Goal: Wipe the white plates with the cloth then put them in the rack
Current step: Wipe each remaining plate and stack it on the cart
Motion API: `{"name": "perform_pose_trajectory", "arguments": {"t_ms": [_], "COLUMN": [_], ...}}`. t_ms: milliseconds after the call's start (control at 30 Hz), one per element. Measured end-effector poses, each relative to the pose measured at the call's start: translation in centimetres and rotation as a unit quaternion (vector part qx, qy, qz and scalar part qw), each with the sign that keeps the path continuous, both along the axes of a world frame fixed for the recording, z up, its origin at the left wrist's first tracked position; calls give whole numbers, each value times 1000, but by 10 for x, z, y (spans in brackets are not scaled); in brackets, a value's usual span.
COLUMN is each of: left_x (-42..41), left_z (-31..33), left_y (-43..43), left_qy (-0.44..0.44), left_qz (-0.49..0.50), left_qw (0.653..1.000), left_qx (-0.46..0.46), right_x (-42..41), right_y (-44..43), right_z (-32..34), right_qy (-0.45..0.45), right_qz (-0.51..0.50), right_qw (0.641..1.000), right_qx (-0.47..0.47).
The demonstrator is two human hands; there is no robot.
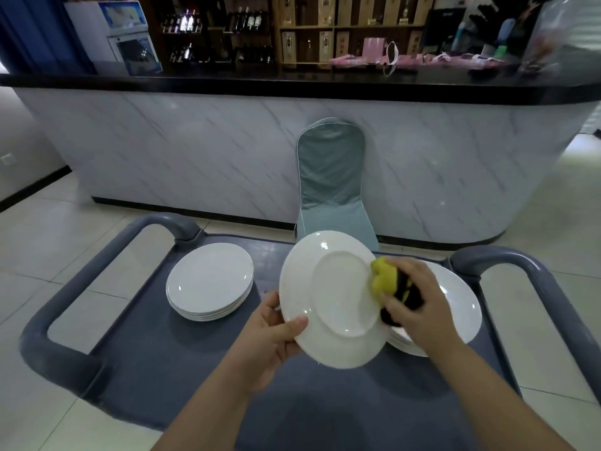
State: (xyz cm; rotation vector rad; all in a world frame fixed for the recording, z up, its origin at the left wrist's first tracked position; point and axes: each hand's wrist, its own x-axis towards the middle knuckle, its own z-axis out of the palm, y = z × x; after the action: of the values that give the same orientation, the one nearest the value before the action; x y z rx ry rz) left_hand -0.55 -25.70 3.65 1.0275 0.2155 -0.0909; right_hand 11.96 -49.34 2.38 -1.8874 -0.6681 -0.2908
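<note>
Cart tray [182, 369]: plate [328, 304] near left stack [209, 281]

Only one cam here: head-worn wide-angle, looking forward and down, close over left hand [270, 333] and right hand [419, 307] above the tabletop [162, 369], bar front [227, 157] farther back.

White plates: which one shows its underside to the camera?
The plate held tilted in the left hand; its ringed underside faces the camera, while the left stack and right stack lie face up.

No legible txt: labels on shelf bottles [248, 21] & boxes [325, 9] too blurry to read.
</note>
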Motion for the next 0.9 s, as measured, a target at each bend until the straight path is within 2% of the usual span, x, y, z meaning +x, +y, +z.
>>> {"name": "perform_pose_trajectory", "arguments": {"t_ms": [100,133,167,233,300,367,400,433,500,533,567,633,700,733,767,800,900], "left_x": [-4,-4,-5,-5,-6,-11,-15,-19,-26,-28,-29,-29,-28,-28,-27,-27,-27], "left_z": [1,1,2,4,2,0,-1,-3,-4,-5,-5,-6,-7,-6,-6,-5,-2], "left_y": [-5,-6,-7,-8,-7,-4,-3,-3,-3,-2,-2,-1,0,1,3,4,9], "left_qy": [-18,-25,-30,-27,-15,-9,-8,-7,-2,-2,-1,4,13,15,15,15,16], "left_qz": [-25,-32,-35,-22,7,15,9,1,-9,-9,-9,2,31,41,45,43,32], "left_qw": [998,997,996,996,997,997,997,996,995,994,994,994,992,991,992,994,999], "left_qx": [54,71,81,82,78,76,79,87,104,106,107,109,121,125,117,100,20], "right_x": [33,39,39,17,-18,-27,-19,-9,16,21,18,-6,-37,-42,-38,-29,7], "right_y": [23,34,48,77,100,105,104,102,97,97,100,112,120,122,123,125,123], "right_z": [19,29,40,53,53,44,44,45,48,51,51,49,44,44,46,50,58], "right_qy": [214,238,211,57,-104,-187,-171,-118,38,80,71,-60,-194,-223,-220,-185,17], "right_qz": [-62,-59,-50,34,141,197,203,186,105,66,45,99,212,248,263,258,188], "right_qw": [970,964,973,998,979,950,953,967,991,992,993,988,947,926,918,927,974], "right_qx": [99,101,77,-11,-103,-155,-149,-126,-73,-70,-81,-103,-146,-177,-198,-200,-129]}}
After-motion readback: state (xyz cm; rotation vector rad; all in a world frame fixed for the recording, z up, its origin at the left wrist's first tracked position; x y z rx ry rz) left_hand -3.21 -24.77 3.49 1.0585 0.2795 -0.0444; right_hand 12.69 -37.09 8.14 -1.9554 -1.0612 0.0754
